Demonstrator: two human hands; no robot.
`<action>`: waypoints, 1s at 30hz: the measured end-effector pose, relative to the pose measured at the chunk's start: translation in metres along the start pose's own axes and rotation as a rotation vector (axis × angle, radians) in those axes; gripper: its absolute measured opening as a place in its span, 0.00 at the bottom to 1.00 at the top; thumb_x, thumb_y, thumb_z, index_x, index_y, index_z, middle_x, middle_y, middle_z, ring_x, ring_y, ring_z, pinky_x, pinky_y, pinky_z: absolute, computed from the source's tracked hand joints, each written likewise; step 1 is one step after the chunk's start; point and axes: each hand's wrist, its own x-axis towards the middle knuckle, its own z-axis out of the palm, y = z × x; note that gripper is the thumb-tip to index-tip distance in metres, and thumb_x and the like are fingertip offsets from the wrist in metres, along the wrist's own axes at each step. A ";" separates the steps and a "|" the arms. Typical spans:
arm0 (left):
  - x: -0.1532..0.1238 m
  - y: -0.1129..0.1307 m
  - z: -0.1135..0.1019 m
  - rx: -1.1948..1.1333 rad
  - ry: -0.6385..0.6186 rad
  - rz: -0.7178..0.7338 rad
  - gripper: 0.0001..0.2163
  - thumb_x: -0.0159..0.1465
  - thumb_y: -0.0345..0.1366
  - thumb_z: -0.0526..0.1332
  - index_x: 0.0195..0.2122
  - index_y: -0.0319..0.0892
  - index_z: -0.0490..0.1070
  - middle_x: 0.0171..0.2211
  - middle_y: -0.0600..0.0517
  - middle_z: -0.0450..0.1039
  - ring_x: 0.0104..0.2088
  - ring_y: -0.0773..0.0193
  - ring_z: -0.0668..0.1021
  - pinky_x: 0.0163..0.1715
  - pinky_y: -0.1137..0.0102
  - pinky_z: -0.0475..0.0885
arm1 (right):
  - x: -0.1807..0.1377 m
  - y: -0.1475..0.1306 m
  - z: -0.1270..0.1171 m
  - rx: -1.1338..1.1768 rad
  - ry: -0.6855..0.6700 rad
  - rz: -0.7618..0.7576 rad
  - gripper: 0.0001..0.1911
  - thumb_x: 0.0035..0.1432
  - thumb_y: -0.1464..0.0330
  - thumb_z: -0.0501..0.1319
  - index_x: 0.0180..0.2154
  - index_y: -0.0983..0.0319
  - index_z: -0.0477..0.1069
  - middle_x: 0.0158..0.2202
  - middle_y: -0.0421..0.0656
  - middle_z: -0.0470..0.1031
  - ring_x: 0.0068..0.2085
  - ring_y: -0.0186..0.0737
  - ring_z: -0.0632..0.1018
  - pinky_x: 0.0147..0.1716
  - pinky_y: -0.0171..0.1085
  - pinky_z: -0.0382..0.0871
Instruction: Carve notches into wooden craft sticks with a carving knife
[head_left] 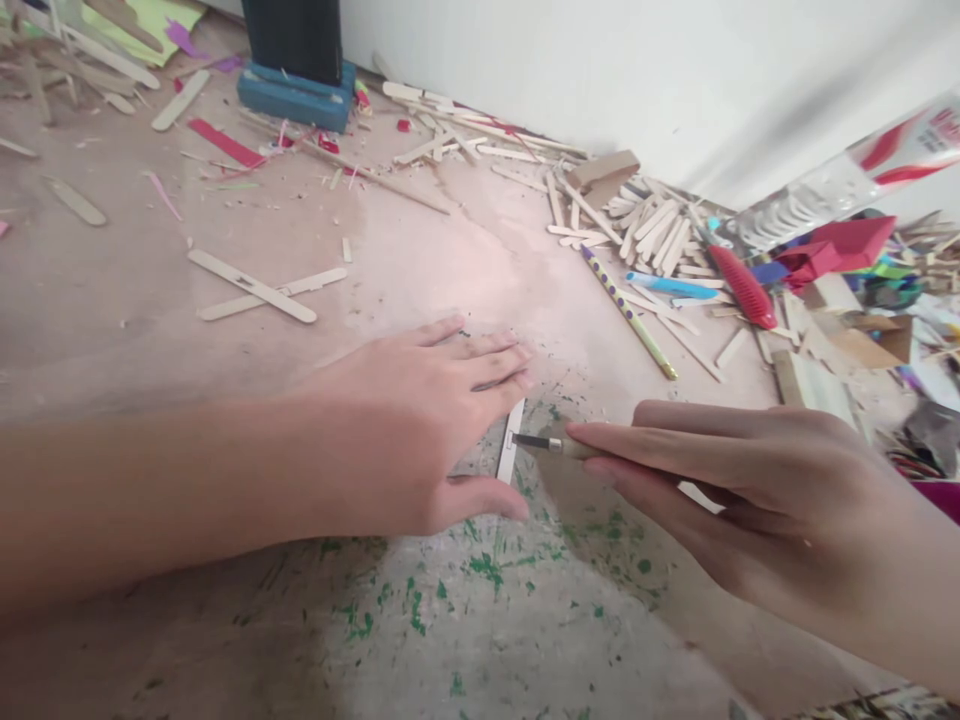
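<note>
My left hand (442, 410) lies flat on the worktop with its fingers stretched out. It presses down a wooden craft stick (506, 466), the fingers over the far end and the thumb at the near end. A small rectangle is drawn on the stick's bare middle. My right hand (780, 500) is closed around a craft knife (555, 445) in a pencil-like grip. The blade points left, and its tip is at the drawn rectangle. Most of the knife's handle is hidden by the fingers. Beyond my left hand, two craft sticks (262, 288) lie crossed.
A spotted pencil (628, 312), a blue pen (671, 287) and a red-handled tool (741, 285) lie to the right. Piled craft sticks (660, 230) and a glue tube (847, 180) line the back right. A dark post on a blue base (296, 95) stands at the back.
</note>
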 end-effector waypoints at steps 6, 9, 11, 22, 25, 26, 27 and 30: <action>0.003 0.000 -0.003 -0.016 -0.028 0.003 0.49 0.90 0.75 0.48 0.94 0.39 0.67 0.91 0.39 0.69 0.93 0.45 0.71 0.98 0.52 0.52 | 0.000 0.001 -0.001 -0.029 0.004 -0.006 0.11 0.92 0.66 0.68 0.60 0.54 0.92 0.31 0.35 0.78 0.24 0.32 0.77 0.20 0.38 0.64; 0.005 0.001 -0.005 -0.026 -0.082 -0.026 0.50 0.89 0.77 0.51 0.95 0.41 0.66 0.93 0.39 0.66 0.94 0.44 0.70 0.98 0.51 0.51 | 0.000 -0.002 -0.003 -0.055 -0.006 -0.011 0.13 0.93 0.66 0.66 0.54 0.56 0.91 0.29 0.35 0.75 0.22 0.33 0.75 0.20 0.40 0.63; 0.007 0.002 -0.006 -0.031 -0.109 -0.035 0.51 0.88 0.77 0.52 0.94 0.41 0.66 0.93 0.39 0.66 0.94 0.42 0.69 0.99 0.49 0.50 | 0.001 -0.005 -0.005 -0.077 -0.014 -0.016 0.17 0.94 0.66 0.63 0.50 0.56 0.91 0.27 0.36 0.73 0.21 0.34 0.74 0.20 0.42 0.61; 0.013 0.003 -0.012 -0.029 -0.158 -0.056 0.51 0.86 0.77 0.58 0.92 0.40 0.70 0.93 0.38 0.65 0.94 0.39 0.70 0.99 0.47 0.53 | 0.014 -0.007 -0.011 -0.239 -0.151 -0.149 0.15 0.85 0.77 0.62 0.47 0.55 0.85 0.30 0.38 0.75 0.22 0.40 0.74 0.22 0.50 0.57; 0.013 0.003 -0.011 -0.031 -0.159 -0.060 0.51 0.86 0.77 0.57 0.93 0.41 0.70 0.93 0.38 0.64 0.94 0.39 0.69 0.99 0.46 0.53 | 0.003 0.003 -0.006 -0.228 -0.106 -0.174 0.14 0.89 0.76 0.61 0.57 0.57 0.85 0.33 0.37 0.79 0.23 0.39 0.74 0.23 0.47 0.60; 0.012 0.003 -0.011 -0.032 -0.156 -0.059 0.50 0.86 0.77 0.57 0.93 0.41 0.70 0.93 0.38 0.64 0.94 0.39 0.69 0.99 0.46 0.53 | -0.002 0.007 -0.004 -0.243 -0.085 -0.182 0.14 0.90 0.76 0.61 0.61 0.57 0.84 0.34 0.37 0.80 0.24 0.38 0.75 0.24 0.47 0.61; 0.011 0.002 -0.010 -0.032 -0.151 -0.058 0.50 0.87 0.77 0.57 0.93 0.42 0.69 0.93 0.39 0.65 0.94 0.40 0.69 0.99 0.46 0.53 | -0.008 0.011 -0.002 -0.256 -0.072 -0.188 0.14 0.91 0.75 0.62 0.66 0.57 0.83 0.36 0.38 0.83 0.26 0.38 0.77 0.25 0.46 0.62; 0.007 0.000 -0.009 -0.025 -0.121 -0.053 0.50 0.87 0.78 0.56 0.93 0.43 0.69 0.92 0.40 0.67 0.94 0.42 0.70 0.99 0.48 0.53 | -0.022 0.019 0.004 -0.306 -0.043 -0.205 0.18 0.90 0.75 0.63 0.73 0.58 0.80 0.42 0.39 0.88 0.28 0.38 0.78 0.28 0.44 0.66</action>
